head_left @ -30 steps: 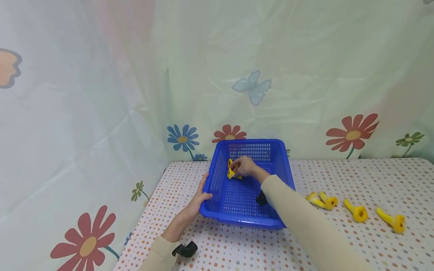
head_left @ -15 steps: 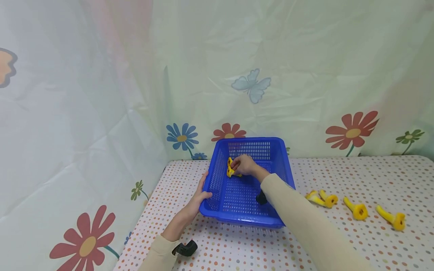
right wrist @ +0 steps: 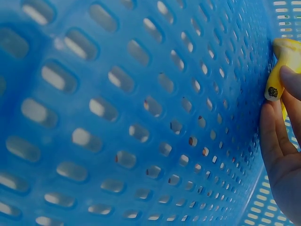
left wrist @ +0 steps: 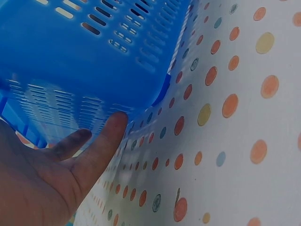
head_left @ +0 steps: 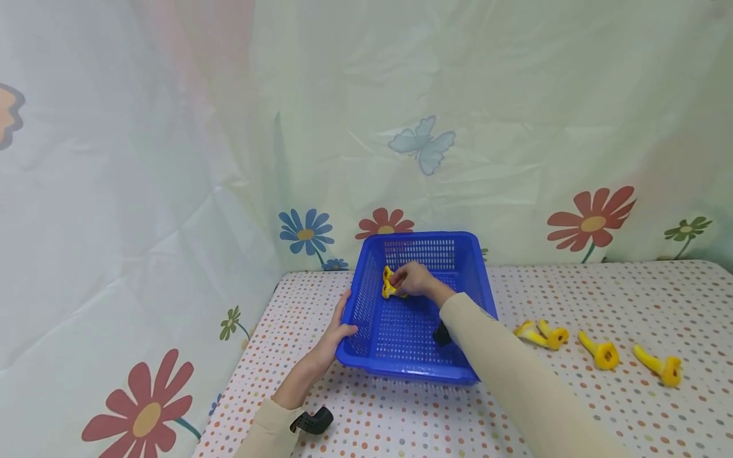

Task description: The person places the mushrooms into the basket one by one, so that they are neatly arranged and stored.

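A blue plastic basket with slotted walls stands on the table. Inside it, near the left wall, my right hand pinches a yellow trumpet-shaped mushroom between thumb and fingers, close to the slotted floor. Another yellow mushroom lies just behind that one, partly covered by my fingers. At the basket's left side, my left hand rests with its fingers extended along the outer wall and its thumb at the rim. The left wrist view shows this hand's fingers straight beside the basket's corner.
To the right of the basket, several yellow mushrooms lie on the dotted tablecloth, two of them close together near my right sleeve. A curtain with printed flowers and a butterfly hangs behind and to the left.
The head view has shifted slightly. My right hand stays low in the basket with the mushroom, and my left hand keeps its place at the basket's side.
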### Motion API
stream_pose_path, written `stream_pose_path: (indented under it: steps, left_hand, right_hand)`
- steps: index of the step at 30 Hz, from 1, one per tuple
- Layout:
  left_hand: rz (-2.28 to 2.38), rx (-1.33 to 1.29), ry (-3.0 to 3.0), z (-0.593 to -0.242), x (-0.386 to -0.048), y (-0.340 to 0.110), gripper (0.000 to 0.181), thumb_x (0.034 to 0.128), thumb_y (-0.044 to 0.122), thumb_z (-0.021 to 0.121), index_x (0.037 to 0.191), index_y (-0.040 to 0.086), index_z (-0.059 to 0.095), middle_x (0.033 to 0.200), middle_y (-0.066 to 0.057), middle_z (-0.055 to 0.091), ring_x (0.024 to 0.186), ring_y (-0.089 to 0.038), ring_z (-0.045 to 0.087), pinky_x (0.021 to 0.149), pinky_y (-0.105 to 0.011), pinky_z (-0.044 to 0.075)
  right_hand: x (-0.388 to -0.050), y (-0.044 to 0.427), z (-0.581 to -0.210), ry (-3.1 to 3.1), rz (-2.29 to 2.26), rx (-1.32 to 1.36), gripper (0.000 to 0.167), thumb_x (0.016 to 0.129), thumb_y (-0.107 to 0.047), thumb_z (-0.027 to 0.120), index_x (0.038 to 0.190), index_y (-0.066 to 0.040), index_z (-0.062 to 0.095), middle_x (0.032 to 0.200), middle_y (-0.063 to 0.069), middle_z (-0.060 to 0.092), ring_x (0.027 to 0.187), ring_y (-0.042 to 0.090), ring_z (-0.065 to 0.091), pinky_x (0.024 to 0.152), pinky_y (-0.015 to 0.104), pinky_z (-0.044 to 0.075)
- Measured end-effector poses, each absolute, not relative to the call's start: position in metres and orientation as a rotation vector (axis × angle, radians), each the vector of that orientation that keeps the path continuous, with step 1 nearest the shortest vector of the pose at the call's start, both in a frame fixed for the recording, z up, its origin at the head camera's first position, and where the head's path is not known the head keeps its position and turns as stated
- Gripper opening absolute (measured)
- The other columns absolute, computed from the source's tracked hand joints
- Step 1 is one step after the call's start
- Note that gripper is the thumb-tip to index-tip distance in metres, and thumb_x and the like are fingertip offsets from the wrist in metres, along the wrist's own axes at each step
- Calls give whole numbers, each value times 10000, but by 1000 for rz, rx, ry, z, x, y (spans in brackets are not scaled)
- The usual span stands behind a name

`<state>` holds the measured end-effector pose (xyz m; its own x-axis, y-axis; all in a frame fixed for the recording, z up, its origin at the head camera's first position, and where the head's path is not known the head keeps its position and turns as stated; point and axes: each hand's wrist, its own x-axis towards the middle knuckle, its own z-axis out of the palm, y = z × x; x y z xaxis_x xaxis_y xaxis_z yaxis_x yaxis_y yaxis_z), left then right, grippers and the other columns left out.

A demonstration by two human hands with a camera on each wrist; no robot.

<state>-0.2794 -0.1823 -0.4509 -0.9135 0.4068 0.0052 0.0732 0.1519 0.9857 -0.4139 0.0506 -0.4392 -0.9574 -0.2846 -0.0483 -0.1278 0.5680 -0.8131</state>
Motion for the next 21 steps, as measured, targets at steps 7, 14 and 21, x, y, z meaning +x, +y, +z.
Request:
stream_pose_path:
  steps: [7, 14, 21]
  left_hand:
    - [1823, 468, 2183, -448, -281, -182, 813, 896, 243, 427, 1557, 311, -43, 1605, -120, -65, 1414, -423, 138, 1067, -631, 191]
    - [1823, 459, 2184, -449, -281, -182, 809, 899, 241, 429, 1556, 322, -36, 1607, -112, -76, 1422, -418, 117, 1074, -632, 168]
    - [1835, 465, 2166, -452, -279, -183, 814, 898, 224, 432, 1557, 318, -36, 1608, -109, -77, 1430, -409, 97, 1083, -618, 151]
  right_hand:
    - [-414, 52, -435, 2627, -1345, -375, 191, 813, 47, 733, 996, -4, 726, 916, 89, 679, 860, 219, 628, 791, 340, 534]
    - [-415, 52, -437, 2629, -1349, -356, 189, 823, 43, 724, 1004, -11, 723, 923, 87, 672, 865, 219, 619, 798, 348, 527]
    - [-415, 51, -441, 2625, -1352, -341, 183, 829, 54, 712, 998, -14, 721, 926, 91, 665, 866, 228, 611, 791, 341, 527]
